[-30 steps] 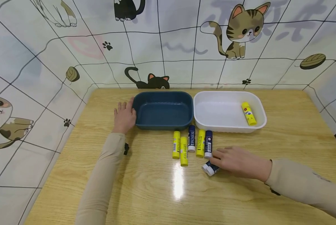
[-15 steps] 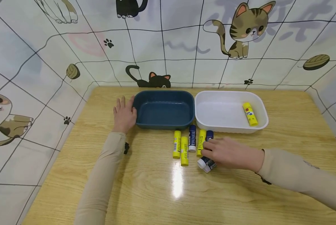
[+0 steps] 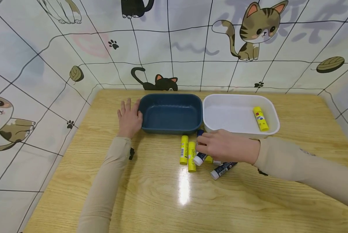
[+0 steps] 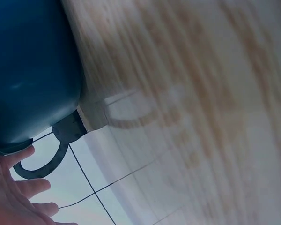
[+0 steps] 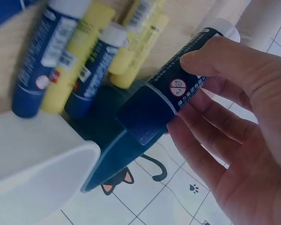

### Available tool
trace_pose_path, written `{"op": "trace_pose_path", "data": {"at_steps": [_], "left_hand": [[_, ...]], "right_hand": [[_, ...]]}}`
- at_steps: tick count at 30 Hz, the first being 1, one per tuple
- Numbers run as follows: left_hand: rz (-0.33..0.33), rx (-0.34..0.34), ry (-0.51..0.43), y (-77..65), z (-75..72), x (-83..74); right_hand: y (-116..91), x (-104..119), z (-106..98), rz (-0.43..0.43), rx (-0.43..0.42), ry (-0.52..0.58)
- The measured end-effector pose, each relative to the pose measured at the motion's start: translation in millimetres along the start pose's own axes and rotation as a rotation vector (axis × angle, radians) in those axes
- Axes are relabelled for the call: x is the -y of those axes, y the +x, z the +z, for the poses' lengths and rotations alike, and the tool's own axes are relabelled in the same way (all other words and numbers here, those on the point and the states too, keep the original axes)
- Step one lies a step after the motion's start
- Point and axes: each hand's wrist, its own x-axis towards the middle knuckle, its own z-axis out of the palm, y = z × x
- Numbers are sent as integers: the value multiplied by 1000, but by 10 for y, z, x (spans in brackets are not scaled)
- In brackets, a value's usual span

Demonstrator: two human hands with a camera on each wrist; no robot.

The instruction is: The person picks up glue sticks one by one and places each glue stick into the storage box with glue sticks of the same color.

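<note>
A navy glue stick is pinched btwn thumb & fingers of R hand, held just over the row in front of the trays. A loose navy stick is seen askew on the wood-grain table nearby. One yellow stick is contained in the white tray; adj. dark-blue tray is touched at its L end by L hand, fingers spread.

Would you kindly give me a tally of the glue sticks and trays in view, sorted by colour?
Yellow glue sticks: 4, one of them lying in the white tray
Navy glue sticks: 4, one of them held in the right hand
White trays: 1
Dark blue trays: 1
Total: 10
</note>
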Motion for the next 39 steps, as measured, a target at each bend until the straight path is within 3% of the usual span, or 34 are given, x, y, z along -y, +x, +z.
{"op": "trace_pose_path", "data": {"at_steps": [8, 20, 31, 39], "left_hand": [[23, 19, -23, -1, -9, -24], [5, 48, -22, -16, -18, -23], [-25, 91, -4, -22, -29, -38], [-24, 88, 2, -26, -39, -49]], "right_hand": [[186, -217, -37, 14, 40, 0], [424, -468, -54, 26, 83, -42], [630, -718, -9, 14, 23, -72], [850, -849, 20, 61, 181, -103]]}}
